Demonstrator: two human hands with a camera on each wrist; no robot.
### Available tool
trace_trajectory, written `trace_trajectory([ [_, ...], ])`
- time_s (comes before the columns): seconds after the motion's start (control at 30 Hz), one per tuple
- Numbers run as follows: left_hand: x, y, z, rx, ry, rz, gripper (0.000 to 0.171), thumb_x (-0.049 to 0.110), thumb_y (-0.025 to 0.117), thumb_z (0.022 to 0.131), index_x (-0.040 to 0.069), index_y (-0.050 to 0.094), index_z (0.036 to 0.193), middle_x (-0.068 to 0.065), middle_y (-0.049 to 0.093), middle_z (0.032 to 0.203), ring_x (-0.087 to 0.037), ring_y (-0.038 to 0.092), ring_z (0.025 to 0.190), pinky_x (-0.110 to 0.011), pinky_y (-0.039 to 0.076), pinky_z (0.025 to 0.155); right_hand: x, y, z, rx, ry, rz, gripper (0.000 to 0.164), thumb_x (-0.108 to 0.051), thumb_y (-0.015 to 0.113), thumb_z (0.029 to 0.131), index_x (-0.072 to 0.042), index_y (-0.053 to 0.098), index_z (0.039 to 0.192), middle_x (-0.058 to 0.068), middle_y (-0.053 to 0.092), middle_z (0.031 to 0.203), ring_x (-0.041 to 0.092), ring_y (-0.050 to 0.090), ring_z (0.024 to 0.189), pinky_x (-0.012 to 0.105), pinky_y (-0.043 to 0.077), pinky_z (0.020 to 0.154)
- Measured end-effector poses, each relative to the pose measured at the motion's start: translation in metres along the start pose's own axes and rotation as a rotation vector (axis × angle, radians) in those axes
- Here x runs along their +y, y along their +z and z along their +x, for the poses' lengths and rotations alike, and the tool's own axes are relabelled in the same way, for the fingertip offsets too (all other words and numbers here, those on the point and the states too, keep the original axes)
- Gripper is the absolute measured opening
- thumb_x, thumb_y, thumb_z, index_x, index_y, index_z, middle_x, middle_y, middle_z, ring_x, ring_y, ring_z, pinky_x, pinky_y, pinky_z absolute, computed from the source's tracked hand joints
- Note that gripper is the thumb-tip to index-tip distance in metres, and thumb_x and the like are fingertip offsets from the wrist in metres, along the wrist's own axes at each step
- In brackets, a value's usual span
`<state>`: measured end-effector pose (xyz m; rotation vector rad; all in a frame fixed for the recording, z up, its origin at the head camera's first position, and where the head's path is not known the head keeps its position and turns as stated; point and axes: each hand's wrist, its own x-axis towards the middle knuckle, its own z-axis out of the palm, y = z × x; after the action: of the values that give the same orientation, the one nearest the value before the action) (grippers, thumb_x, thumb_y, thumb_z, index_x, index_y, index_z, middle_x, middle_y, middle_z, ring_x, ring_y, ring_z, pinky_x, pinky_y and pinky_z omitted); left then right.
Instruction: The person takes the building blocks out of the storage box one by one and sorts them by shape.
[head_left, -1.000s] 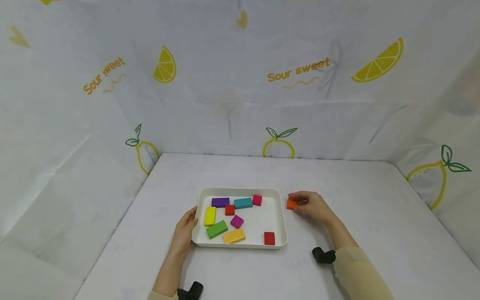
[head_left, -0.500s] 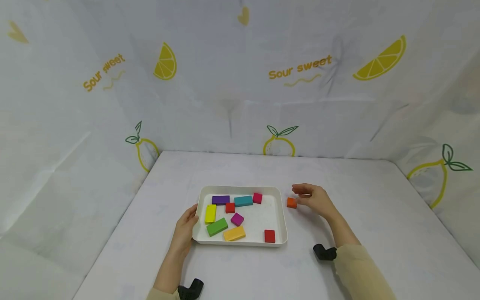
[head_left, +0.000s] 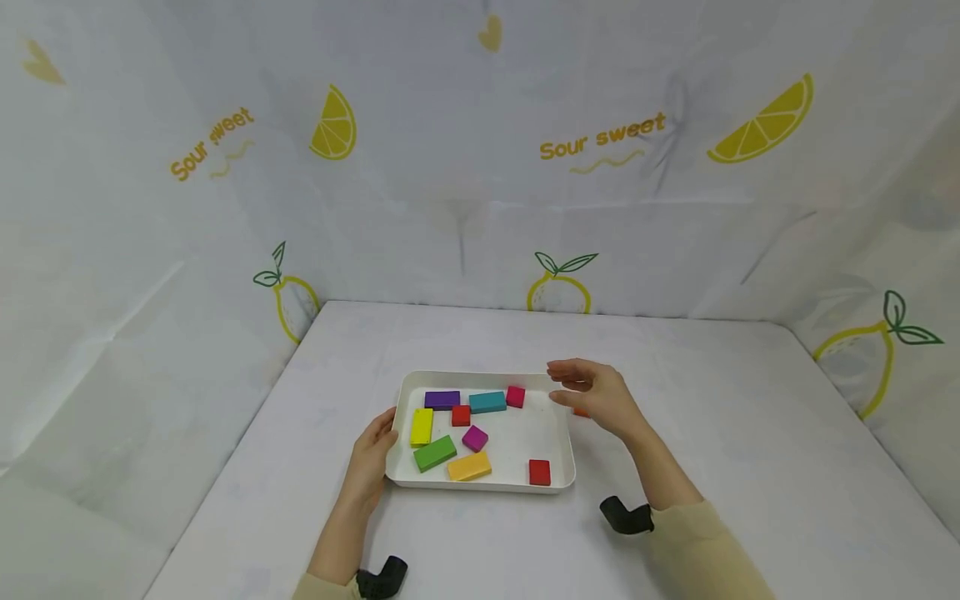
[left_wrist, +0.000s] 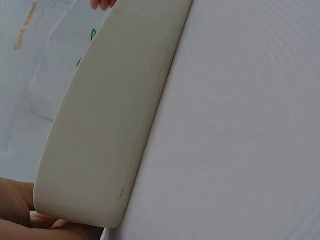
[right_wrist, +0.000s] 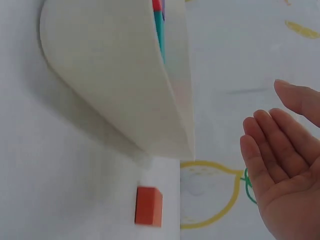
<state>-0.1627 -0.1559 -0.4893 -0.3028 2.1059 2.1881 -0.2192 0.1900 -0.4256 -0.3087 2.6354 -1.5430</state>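
A white tray (head_left: 517, 446) holds several coloured wooden blocks, among them a purple block (head_left: 442, 400), a teal block (head_left: 487, 402), a yellow block (head_left: 422, 427) and a green block (head_left: 435, 453). At its left side my left hand (head_left: 367, 462) grips the rim; in the left wrist view, fingers (left_wrist: 15, 200) lie against the tray's end. My right hand (head_left: 600, 400) hovers over the tray's right edge, holding nothing, its fingers loosely bent with the palm visible in the right wrist view. Beneath it, an orange block (right_wrist: 148, 206) lies on the table outside the tray, mostly hidden in the head view.
Inside the tray also lie a magenta block (head_left: 475, 438), an orange-yellow block (head_left: 469, 467) and several red ones, with one red block (head_left: 539, 472) at the front right corner. A white cloth covers the table (head_left: 750, 433). Behind stands a lemon-printed backdrop (head_left: 420, 208).
My right hand has let go of the orange block beside the tray, lifted, and moved left over the tray's right edge. My left hand stays on the tray.
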Motion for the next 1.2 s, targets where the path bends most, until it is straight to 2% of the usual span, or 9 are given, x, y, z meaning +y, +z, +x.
trace_trajectory([
  [0.17,0.000,0.000,0.000,0.002,0.003,0.002,0.050,0.007,0.035,0.104,0.001,0.028,0.154,-0.025,0.027,0.161,-0.039,0.028,0.150,-0.053,0.028,0.123,-0.011,0.028,-0.005,-0.028,0.006,0.047,0.044,-0.017,0.073,0.088,-0.008,0.063,0.130,0.015,0.067,0.130,0.036,0.064,0.118,0.038,0.058,0.097],
  [0.33,0.000,0.000,0.001,0.003,0.003,0.001,0.050,0.007,0.035,0.104,0.001,0.029,0.153,-0.025,0.028,0.160,-0.039,0.029,0.150,-0.053,0.028,0.123,-0.016,0.060,-0.007,-0.016,0.080,0.115,0.040,-0.014,0.074,0.087,-0.008,0.067,0.125,0.013,0.071,0.122,0.027,0.067,0.110,0.032,0.061,0.088],
  [0.5,-0.001,0.001,0.002,0.007,0.004,0.000,0.050,0.007,0.035,0.104,0.000,0.030,0.153,-0.025,0.028,0.161,-0.039,0.028,0.150,-0.052,0.028,0.123,-0.018,0.090,-0.009,0.022,0.141,0.132,0.035,-0.011,0.076,0.084,-0.005,0.070,0.118,0.013,0.073,0.115,0.022,0.070,0.103,0.033,0.061,0.087],
  [0.63,-0.002,0.000,0.002,0.007,0.004,-0.002,0.050,0.007,0.035,0.104,0.000,0.029,0.153,-0.025,0.027,0.161,-0.039,0.027,0.150,-0.052,0.027,0.123,-0.018,0.108,-0.010,0.035,0.144,0.129,0.035,-0.011,0.077,0.082,-0.005,0.070,0.116,0.011,0.074,0.112,0.022,0.071,0.100,0.034,0.062,0.087],
  [1.0,-0.001,0.001,0.004,0.010,0.017,-0.009,0.049,0.005,0.036,0.103,-0.001,0.032,0.152,-0.027,0.030,0.159,-0.040,0.029,0.149,-0.053,0.028,0.122,-0.017,0.125,-0.008,-0.021,0.140,0.103,0.037,-0.010,0.080,0.080,-0.001,0.070,0.115,0.013,0.074,0.111,0.025,0.071,0.100,0.035,0.061,0.089],
  [1.2,-0.001,0.000,0.003,0.018,0.014,-0.012,0.049,0.005,0.036,0.103,-0.001,0.032,0.152,-0.026,0.029,0.159,-0.040,0.029,0.149,-0.052,0.028,0.123,-0.016,0.130,-0.007,-0.007,0.122,0.083,0.039,-0.009,0.081,0.079,-0.001,0.070,0.115,0.013,0.073,0.110,0.025,0.071,0.101,0.036,0.061,0.090],
])
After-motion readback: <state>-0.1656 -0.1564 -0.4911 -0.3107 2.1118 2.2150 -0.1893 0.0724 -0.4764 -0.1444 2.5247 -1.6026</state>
